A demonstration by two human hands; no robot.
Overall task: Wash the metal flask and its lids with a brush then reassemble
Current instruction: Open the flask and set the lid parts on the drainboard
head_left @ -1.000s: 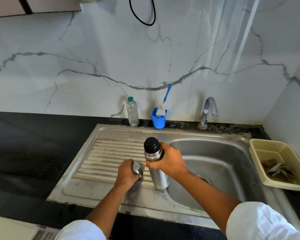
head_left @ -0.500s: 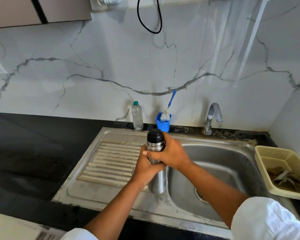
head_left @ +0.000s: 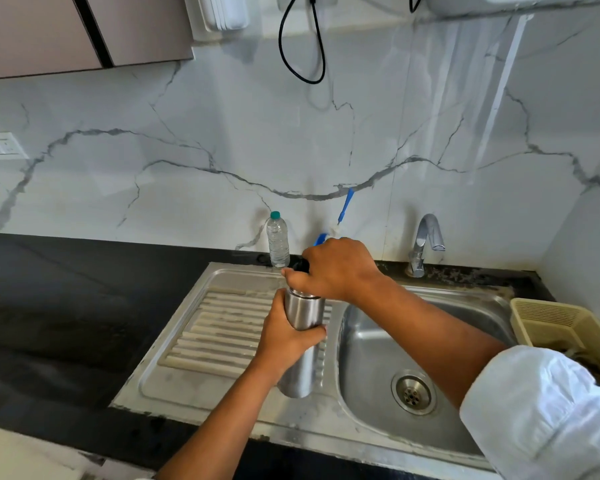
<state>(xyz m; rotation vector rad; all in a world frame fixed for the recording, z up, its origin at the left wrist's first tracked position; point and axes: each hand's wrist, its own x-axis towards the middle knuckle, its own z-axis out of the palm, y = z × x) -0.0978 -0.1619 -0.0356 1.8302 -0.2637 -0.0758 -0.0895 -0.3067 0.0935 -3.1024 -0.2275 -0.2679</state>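
A steel flask [head_left: 300,367] stands upright over the seam between the ribbed drainboard and the basin. My left hand [head_left: 284,336] grips its body around the middle. My right hand [head_left: 333,268] covers the top and grips the black lid [head_left: 301,265], of which only a sliver shows at my fingers. The blue-handled brush [head_left: 345,207] leans in a blue cup behind my right hand, the cup mostly hidden. The small metal lid seen earlier is out of sight.
A steel sink [head_left: 388,355] with a drain [head_left: 412,392] lies to the right, the tap [head_left: 426,242] behind it. A clear water bottle [head_left: 278,239] stands by the wall. A beige basket [head_left: 551,323] sits at the right. Black counter [head_left: 66,306] spreads left.
My left hand left the drainboard and took hold of the flask body. My right hand slid up from the flask's neck onto the black lid. The flask was lifted slightly.
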